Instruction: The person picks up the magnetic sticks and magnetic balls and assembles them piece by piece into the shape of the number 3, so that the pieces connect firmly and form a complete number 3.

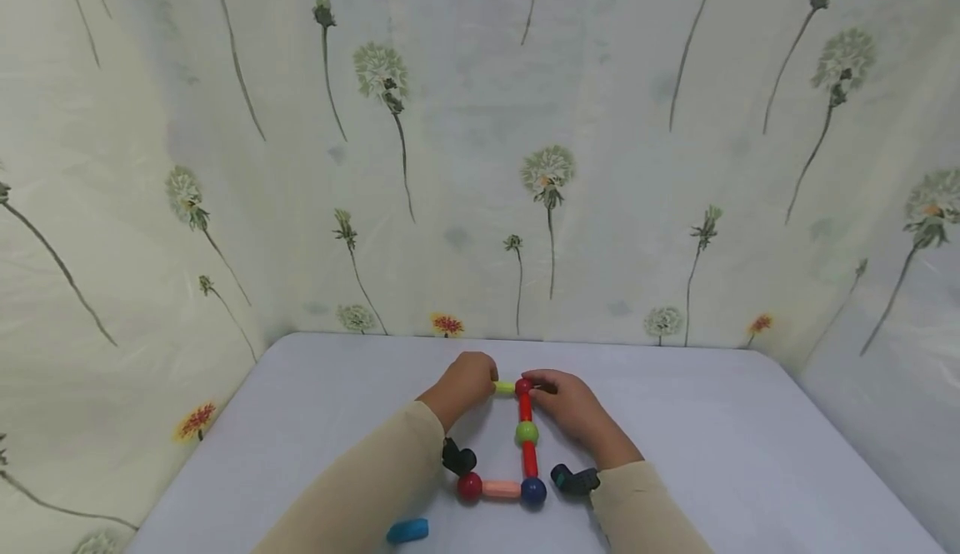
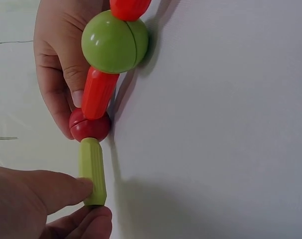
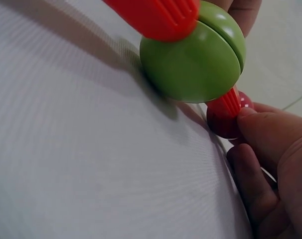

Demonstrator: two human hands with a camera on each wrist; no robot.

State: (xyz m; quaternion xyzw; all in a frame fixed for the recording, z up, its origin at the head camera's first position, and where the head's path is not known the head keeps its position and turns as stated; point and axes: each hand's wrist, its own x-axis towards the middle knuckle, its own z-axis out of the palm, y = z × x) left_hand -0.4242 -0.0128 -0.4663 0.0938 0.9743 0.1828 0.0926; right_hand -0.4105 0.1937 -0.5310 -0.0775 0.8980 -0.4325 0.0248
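My left hand pinches a yellow-green rod between thumb and fingers. The rod's far end meets a red ball, which my right hand holds with thumb and fingers. From that ball a red rod runs to a green ball. Another red rod links the green ball to a dark blue ball. A pink rod joins the blue ball to a second red ball. In the right wrist view, the green ball partly covers the held end.
A loose blue rod lies on the white table beside my left sleeve. Dark wrist cameras, one of them the left camera, sit close to the joined pieces. A dandelion-patterned cloth hangs behind the table.
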